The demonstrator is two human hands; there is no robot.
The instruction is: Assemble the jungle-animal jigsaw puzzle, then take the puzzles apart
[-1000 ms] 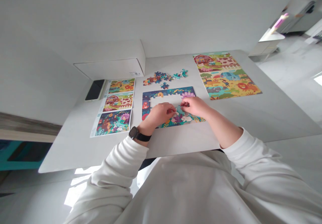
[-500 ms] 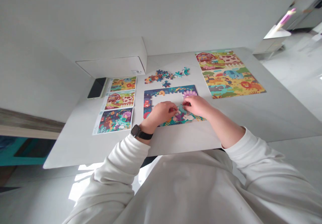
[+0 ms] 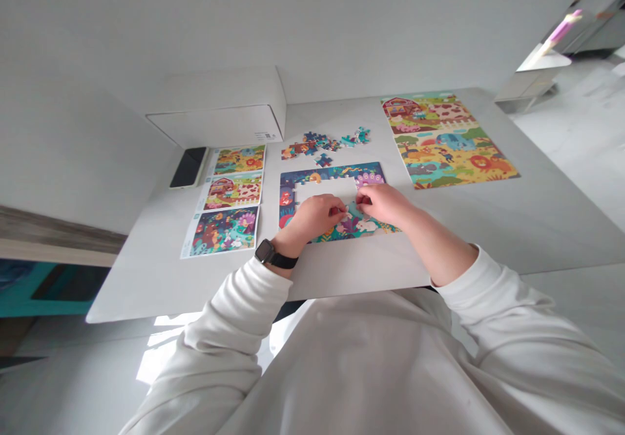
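Note:
A partly assembled jigsaw puzzle [image 3: 368, 227] lies flat in front of me, its dark blue and teal border surrounding a bare gap in the middle. My left hand [image 3: 318, 217], with a black watch on its wrist, rests over the lower left of the puzzle. Its fingers are curled together, and what they grip, if anything, is hidden. Opposite it, my right hand [image 3: 383, 202] pinches at the inner right edge of the gap. At its fingertips is a teal puzzle piece [image 3: 355, 211], low against the lower rows. Rabbits and purple leaves show just below both hands.
Loose puzzle pieces [image 3: 317, 143] lie in a cluster behind the puzzle. On the left are a sheet of three small pictures [image 3: 224, 230], a phone [image 3: 188, 167] and a white box [image 3: 219, 126]. Two finished puzzles [image 3: 452, 152] lie at the right on the white table [image 3: 156, 279].
Both hands stay over the same part of the puzzle, with only slight finger movement. The whole view has shifted a little.

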